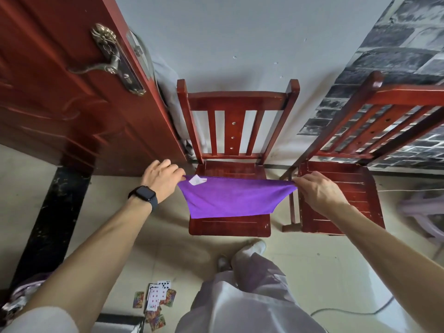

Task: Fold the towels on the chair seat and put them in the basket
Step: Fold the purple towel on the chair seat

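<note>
"While the left hand (161,179) and right hand (317,188) each pinch a top corner, where's the purple towel (230,200)?"
"Hanging taut over the chair seat (230,227) — folding barely begun, I'd judge; no basket visible."

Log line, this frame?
left hand pinches purple towel corner | right hand pinches opposite corner | towel stretched over chair seat

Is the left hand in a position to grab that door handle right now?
Probably not yet: the left hand pinches one corner of the purple towel, stretched across to the right hand. Nothing seems to stand between it and the door handle, so letting go should free the way.
</note>
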Motion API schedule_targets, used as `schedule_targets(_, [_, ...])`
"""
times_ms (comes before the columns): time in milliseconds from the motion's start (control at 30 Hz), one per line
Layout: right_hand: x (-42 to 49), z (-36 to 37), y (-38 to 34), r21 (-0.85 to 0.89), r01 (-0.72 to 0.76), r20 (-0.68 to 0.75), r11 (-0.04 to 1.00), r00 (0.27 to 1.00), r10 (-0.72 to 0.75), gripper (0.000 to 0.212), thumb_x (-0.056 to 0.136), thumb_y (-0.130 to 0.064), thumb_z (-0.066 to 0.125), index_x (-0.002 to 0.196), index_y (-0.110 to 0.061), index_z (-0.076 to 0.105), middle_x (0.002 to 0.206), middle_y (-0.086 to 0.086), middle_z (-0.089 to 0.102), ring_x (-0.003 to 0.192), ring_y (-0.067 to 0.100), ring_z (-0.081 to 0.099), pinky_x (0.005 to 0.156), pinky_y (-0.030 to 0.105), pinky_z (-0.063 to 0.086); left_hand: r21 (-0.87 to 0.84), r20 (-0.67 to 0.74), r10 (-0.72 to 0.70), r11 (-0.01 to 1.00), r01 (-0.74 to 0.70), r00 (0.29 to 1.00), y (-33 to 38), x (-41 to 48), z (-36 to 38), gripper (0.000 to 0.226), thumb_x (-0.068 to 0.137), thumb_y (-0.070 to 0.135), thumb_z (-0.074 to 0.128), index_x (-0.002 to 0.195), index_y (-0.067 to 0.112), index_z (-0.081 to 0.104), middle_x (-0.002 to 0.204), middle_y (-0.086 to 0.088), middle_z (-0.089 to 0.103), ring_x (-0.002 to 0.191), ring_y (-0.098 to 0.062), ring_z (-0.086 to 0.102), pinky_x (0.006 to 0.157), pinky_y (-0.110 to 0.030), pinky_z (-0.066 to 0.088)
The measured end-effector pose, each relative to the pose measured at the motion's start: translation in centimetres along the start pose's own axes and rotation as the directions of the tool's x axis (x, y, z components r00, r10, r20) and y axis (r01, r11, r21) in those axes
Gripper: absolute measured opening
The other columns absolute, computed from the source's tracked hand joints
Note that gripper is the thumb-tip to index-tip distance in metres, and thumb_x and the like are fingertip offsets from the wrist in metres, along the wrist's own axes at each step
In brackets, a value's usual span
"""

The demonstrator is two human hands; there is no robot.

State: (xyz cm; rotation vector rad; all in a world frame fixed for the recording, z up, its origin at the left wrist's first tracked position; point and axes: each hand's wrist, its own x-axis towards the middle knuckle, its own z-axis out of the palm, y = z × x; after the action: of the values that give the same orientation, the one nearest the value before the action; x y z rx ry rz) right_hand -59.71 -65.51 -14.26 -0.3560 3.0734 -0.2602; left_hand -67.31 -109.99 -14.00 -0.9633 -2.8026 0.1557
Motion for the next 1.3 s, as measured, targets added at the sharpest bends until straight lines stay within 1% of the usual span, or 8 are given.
schedule_targets(67, [1.7, -0.9, 0.6, -0.006, -0.047, 0.022, 0.999, 0.999, 0.047, 0.008, 0.087, -0.015, 0.074, 0.094, -0.013, 0.076, 0.080, 0.005, 0.071, 0.076, 0.033, 0.061, 0.058, 0.042, 0.058, 0.018, 0.025, 0.015, 1.000, -0.015, 1.000, -0.4, 1.8, -0.5, 0.025, 0.088, 0.025, 0.052, 0.075, 0.015, 0.071, 0.067, -0.002, 0.065, 0.071, -0.028, 0.060, 0.059, -0.035, 0.043])
schedule_targets(167, [4.2, -2.1, 0.7, -0.026, -0.107, 0.088, 0.994, 0.990, 0.108, 0.018, 0.093, -0.030, 0.066, 0.094, -0.015, 0.076, 0.087, 0.006, 0.072, 0.087, 0.034, 0.064, 0.068, 0.041, 0.057, 0.054, 0.073, 0.004, 0.999, -0.008, 0.997, -0.6, 4.6, -0.9, 0.007, 0.079, 0.013, 0.070, 0.073, 0.013, 0.070, 0.067, -0.003, 0.066, 0.073, -0.028, 0.061, 0.062, -0.035, 0.045])
schedule_targets(700, [5.4, 4.9, 0.9, -0.035, -0.203, 0.203, 0.978, 0.957, 0.206, 0.019, 0.098, -0.026, 0.058, 0.107, -0.018, 0.073, 0.101, 0.004, 0.067, 0.095, 0.026, 0.058, 0.071, 0.039, 0.056, 0.115, 0.238, -0.177, 0.981, 0.153, 0.955, 2.0, 3.1, 5.3, 0.019, 0.065, 0.003, 0.078, 0.073, 0.018, 0.071, 0.065, 0.000, 0.065, 0.069, -0.028, 0.059, 0.064, -0.035, 0.039])
schedule_targets(833, [1.4, 10.4, 0.5, -0.059, -0.206, 0.373, 0.977, 0.903, 0.212, 0.020, 0.092, -0.032, 0.067, 0.107, -0.021, 0.072, 0.106, 0.002, 0.065, 0.101, 0.024, 0.059, 0.079, 0.038, 0.056, 0.089, 0.434, -0.144, 0.989, 0.117, 0.889, 5.4, -1.5, 9.2, 0.018, 0.070, 0.007, 0.072, 0.080, 0.022, 0.071, 0.070, 0.004, 0.068, 0.080, -0.024, 0.059, 0.071, -0.035, 0.036])
schedule_targets(967, [-3.8, 15.7, -0.8, -0.030, -0.285, 0.473, 0.958, 0.840, 0.264, 0.019, 0.097, -0.026, 0.058, 0.106, -0.018, 0.073, 0.108, 0.004, 0.066, 0.106, 0.029, 0.059, 0.079, 0.041, 0.055, 0.063, 0.588, -0.121, 0.993, 0.103, 0.800, 8.7, -6.4, 12.6, 0.020, 0.058, 0.010, 0.077, 0.068, 0.024, 0.069, 0.060, 0.007, 0.063, 0.072, -0.022, 0.059, 0.068, -0.035, 0.035])
schedule_targets(1133, [-9.1, 20.1, -2.1, -0.028, -0.309, 0.616, 0.951, 0.743, 0.260, 0.020, 0.097, -0.026, 0.056, 0.108, -0.023, 0.073, 0.113, 0.001, 0.067, 0.109, 0.026, 0.057, 0.079, 0.037, 0.054, -0.009, 0.670, -0.079, 0.993, 0.114, 0.738, 11.5, -10.9, 15.7, 0.030, 0.043, 0.004, 0.081, 0.059, 0.025, 0.067, 0.052, 0.006, 0.060, 0.066, -0.022, 0.059, 0.064, -0.032, 0.036])
schedule_targets(1233, [-9.5, 21.9, -2.1, 0.067, -0.462, 0.600, 0.884, 0.727, 0.334, 0.015, 0.093, -0.022, 0.065, 0.103, -0.020, 0.076, 0.103, 0.006, 0.070, 0.099, 0.031, 0.063, 0.077, 0.037, 0.051, -0.121, 0.711, -0.135, 0.943, 0.310, 0.690, 11.3, -11.1, 17.0, 0.017, 0.062, 0.022, 0.085, 0.074, 0.029, 0.076, 0.066, 0.005, 0.070, 0.073, -0.024, 0.063, 0.065, -0.035, 0.046])
schedule_targets(1300, [-8.4, 23.0, -1.6, 0.216, -0.636, 0.576, 0.741, 0.696, 0.429, 0.010, 0.087, -0.017, 0.074, 0.096, -0.016, 0.078, 0.093, 0.008, 0.072, 0.089, 0.031, 0.067, 0.077, 0.036, 0.050, -0.185, 0.734, -0.270, 0.804, 0.565, 0.624, 10.6, -10.5, 18.1, 0.014, 0.079, 0.035, 0.074, 0.092, 0.032, 0.076, 0.085, 0.004, 0.075, 0.084, -0.025, 0.067, 0.069, -0.031, 0.049])
